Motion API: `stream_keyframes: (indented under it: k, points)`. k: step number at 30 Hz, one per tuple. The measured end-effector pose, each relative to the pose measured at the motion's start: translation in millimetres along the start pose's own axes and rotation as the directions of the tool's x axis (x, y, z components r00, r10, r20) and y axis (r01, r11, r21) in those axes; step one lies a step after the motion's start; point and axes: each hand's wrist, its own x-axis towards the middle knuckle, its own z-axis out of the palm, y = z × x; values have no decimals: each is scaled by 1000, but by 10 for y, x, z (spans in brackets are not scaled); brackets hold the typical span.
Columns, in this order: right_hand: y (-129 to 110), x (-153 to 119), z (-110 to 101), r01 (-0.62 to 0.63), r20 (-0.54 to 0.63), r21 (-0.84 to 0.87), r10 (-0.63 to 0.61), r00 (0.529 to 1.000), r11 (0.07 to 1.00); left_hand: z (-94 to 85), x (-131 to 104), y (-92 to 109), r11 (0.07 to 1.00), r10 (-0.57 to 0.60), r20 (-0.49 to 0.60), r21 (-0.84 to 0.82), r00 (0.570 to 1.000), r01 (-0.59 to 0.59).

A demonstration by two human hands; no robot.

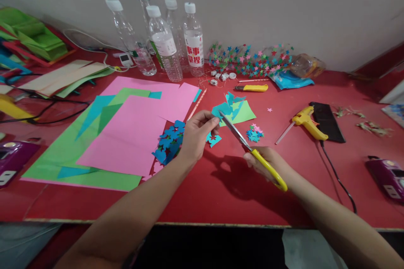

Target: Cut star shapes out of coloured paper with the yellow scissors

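My left hand (198, 134) is closed in a pinch at the near edge of a cut piece of blue paper (221, 111). In my right hand (267, 160) is a pair of scissors (268, 168) with yellow handles; its blades point up and left, their tips at the blue paper. Behind the blades lies a light green paper (248, 111). Blue paper with star-shaped holes (168, 143) lies beside my left wrist, and a smaller cut scrap (214, 139) is under the fingers. Small cut-out stars (254, 134) form a pile left of the glue gun (306, 122).
Pink sheets (126, 134) over green ones cover the left of the red table (202, 210). Plastic bottles (194, 46) stand along the wall, near a star garland (249, 61). A yellow cutter knife (254, 88) and black phone (330, 122) lie right. Purple devices (386, 178) sit at both sides.
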Motion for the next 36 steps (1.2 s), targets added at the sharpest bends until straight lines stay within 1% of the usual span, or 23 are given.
stream_keyframes:
  k: [3, 8, 10, 13, 14, 16, 19, 22, 28, 30, 33, 36]
  points:
    - [-38, -10, -14, -37, 8, 39, 37, 999, 999, -7, 17, 16, 1000, 14, -18, 5, 1000, -14]
    - [-73, -2, -4, -147, 41, 92, 143, 989, 985, -24, 42, 14, 999, 17, -75, -33, 997, -19]
    - [-71, 3, 11, -164, 47, 105, 160, 986, 981, -24, 40, 8, 998, 17, -57, -64, 998, -20]
    - [-54, 11, 35, -169, 53, 129, 163, 985, 977, -13, 30, 4, 995, 1, 24, -99, 1000, 2]
    - [-45, 13, 41, -169, 56, 137, 162, 985, 976, -8, 28, 6, 994, -6, 34, -104, 999, 10]
    - [-25, 17, 49, -169, 58, 148, 162, 985, 974, -2, 28, 13, 993, -15, 10, -114, 1000, 16]
    - [3, 15, 52, -162, 70, 157, 152, 986, 974, -6, 36, 24, 992, -14, -35, -124, 999, 10]
    - [8, 5, 39, -131, 79, 148, 120, 990, 980, -18, 42, 27, 994, -1, -45, -108, 999, -4]
    - [-26, -19, -34, -1, 37, -40, 3, 999, 999, -53, 49, 39, 999, 54, -21, -7, 998, -54]
    - [-24, -20, -57, 19, 29, -88, -16, 999, 996, -66, 55, 51, 998, 60, 0, 15, 998, -60]
    - [-9, -15, -79, 29, 34, -116, -25, 999, 993, -84, 66, 70, 996, 72, 34, 44, 997, -74]
    - [5, -10, -90, 25, 43, -96, -21, 999, 995, -104, 78, 82, 995, 80, 47, 62, 996, -82]
